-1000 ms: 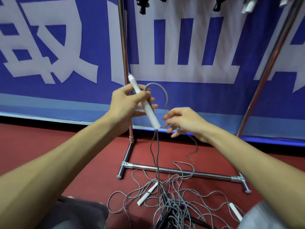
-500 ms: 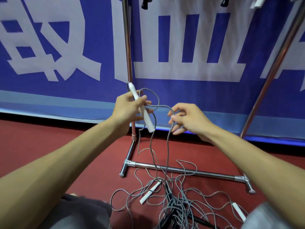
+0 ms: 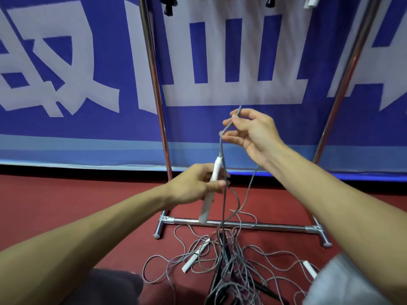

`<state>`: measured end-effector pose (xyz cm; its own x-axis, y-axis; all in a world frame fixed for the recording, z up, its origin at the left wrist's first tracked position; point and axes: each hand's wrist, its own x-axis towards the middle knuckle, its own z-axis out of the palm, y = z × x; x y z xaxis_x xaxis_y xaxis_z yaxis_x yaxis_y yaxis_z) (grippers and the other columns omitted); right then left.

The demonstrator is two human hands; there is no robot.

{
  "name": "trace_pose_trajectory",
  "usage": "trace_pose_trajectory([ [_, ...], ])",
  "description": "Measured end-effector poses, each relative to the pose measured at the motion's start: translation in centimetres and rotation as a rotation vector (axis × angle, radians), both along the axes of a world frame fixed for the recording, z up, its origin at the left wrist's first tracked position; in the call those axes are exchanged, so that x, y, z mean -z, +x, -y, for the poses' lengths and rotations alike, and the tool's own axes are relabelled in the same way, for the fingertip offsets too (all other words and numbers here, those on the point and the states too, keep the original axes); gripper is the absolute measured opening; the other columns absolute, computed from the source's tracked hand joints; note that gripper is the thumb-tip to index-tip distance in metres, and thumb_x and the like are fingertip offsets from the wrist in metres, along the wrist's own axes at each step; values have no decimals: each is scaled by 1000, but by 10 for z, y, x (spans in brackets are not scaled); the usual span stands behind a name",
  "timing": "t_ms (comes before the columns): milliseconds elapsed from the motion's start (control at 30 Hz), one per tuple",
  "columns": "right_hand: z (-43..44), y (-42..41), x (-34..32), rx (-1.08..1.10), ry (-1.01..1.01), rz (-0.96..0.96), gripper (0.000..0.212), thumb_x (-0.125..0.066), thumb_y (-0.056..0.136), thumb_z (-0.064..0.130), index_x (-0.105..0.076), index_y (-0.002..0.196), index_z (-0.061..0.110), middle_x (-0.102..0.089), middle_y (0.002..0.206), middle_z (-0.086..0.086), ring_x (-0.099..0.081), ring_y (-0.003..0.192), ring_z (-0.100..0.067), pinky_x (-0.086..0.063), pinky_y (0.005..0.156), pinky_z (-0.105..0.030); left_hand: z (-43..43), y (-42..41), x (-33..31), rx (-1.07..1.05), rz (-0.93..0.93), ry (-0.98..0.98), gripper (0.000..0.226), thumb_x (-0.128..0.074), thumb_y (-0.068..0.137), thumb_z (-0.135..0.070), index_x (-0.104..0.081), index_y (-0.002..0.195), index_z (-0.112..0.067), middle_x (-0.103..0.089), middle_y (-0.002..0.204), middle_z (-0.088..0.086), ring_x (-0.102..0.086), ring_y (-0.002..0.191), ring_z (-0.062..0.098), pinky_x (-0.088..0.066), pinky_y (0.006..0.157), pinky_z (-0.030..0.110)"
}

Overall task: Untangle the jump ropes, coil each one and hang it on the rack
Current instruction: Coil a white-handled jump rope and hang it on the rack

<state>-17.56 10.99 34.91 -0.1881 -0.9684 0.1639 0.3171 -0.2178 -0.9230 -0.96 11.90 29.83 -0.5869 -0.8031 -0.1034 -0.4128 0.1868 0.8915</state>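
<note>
Raised since before, the right-hand grip (image 3: 253, 133) pinches the gray rope (image 3: 222, 146); the lowered left-hand grip (image 3: 193, 186) holds a white handle (image 3: 207, 205).

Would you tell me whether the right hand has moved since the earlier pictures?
Yes: the right hand has risen, from across the banner's pale stripe to mostly above it.

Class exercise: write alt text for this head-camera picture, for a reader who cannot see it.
A left hand grips a white handle while the right hand pinches its grey cord higher up. Below, tangled ropes lie on red floor by a metal rack.
</note>
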Motion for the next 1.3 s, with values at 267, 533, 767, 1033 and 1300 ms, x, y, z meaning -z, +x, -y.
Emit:
trace_pose_trajectory([
  [267, 4, -15, 9, 109, 176, 31, 16, -56, 98, 15, -57, 91, 1, -63, 81, -15, -68, 57, -22, -58, 55, -28, -3, -11, -10, -227, -179, -58, 12, -57, 93, 2, -62, 84, -5, -72, 82, 19, -72, 68, 24, -54, 55, 26],
  [533, -4, 0, 25, -183, 305, -647, 28, -37, 92, -12, -59, 94, 6, -63, 93, -15, -63, 68, -23, -59, 59, -32, 1, 3, -59, -455, -646, 34, 5, -57, 94, -2, -60, 91, -4, -71, 82, 14, -73, 76, 32, -61, 66, 36],
  [767, -8, 18, 50, -649, 269, -915, 17, -58, 93, 4, -66, 103, 16, -64, 104, -1, -59, 92, -9, -52, 86, -25, 18, 32, -82, -519, -1099, 148, 5, -56, 95, -6, -53, 94, -3, -73, 82, 11, -73, 85, 31, -60, 66, 34],
  [1033, 4, 34, 56, -338, 225, -811, 16, -51, 99, 6, -57, 86, 14, -66, 81, -9, -65, 66, -22, -56, 58, -27, 24, 46, -63, -577, -936, 83, 9, -52, 99, -12, -56, 102, -4, -72, 97, 15, -73, 90, 27, -60, 77, 37],
  [1300, 9, 28, 29, -103, 57, -465, 13, -52, 98, 4, -54, 86, 8, -65, 78, -13, -69, 56, -22, -58, 52, -33, 22, 35, -3, -284, -90, -56, 7, -58, 95, -8, -65, 94, -6, -71, 103, 22, -67, 84, 21, -53, 65, 29],
])
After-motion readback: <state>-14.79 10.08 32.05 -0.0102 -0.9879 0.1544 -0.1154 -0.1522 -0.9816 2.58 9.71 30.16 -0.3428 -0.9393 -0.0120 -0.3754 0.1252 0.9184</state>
